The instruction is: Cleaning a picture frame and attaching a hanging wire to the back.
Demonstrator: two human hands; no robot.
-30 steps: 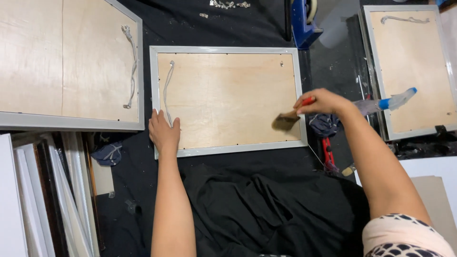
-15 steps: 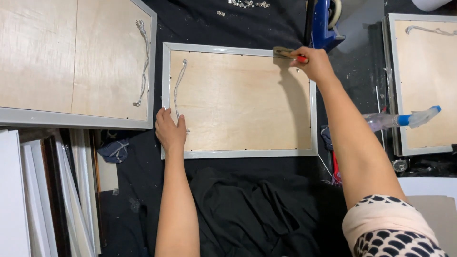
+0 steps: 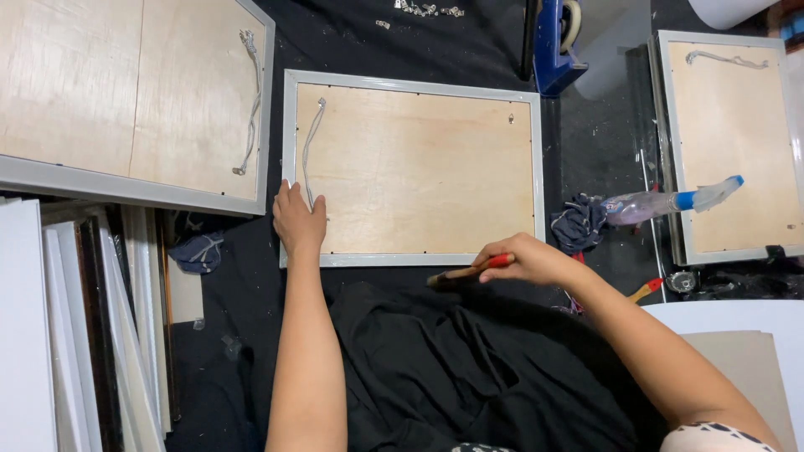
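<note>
The grey-framed picture frame with a pale plywood back (image 3: pixel 414 172) lies face down on black cloth (image 3: pixel 469 368), straight ahead of the person. Its lower left corner sits under the left hand (image 3: pixel 298 219), and its lower rail runs just above the right hand (image 3: pixel 526 258), which is off the frame over the cloth.

The plywood back is light tan and smooth, edged all round by a narrow grey moulding. A thin white hanging cord (image 3: pixel 311 146) runs down its left side, and a small metal fitting shows near the upper right corner.

The left hand rests flat on the frame — fingers stretched out and slightly spread, pressing on the grey rail and the wood beside the cord's lower end, holding nothing. The right hand is curled closed around a small paintbrush with a red and wooden handle (image 3: pixel 469 272); the dark bristles point left, just below the frame's lower rail. Whether they touch the rail cannot be told.

A larger grey-framed plywood panel (image 3: pixel 126 92) lies to the left, and another grey-framed panel (image 3: pixel 729 142) to the right. Between that one and the middle frame lie a clear spray bottle with a blue collar (image 3: pixel 670 201) and a bunched dark blue rag (image 3: pixel 578 224).
</note>
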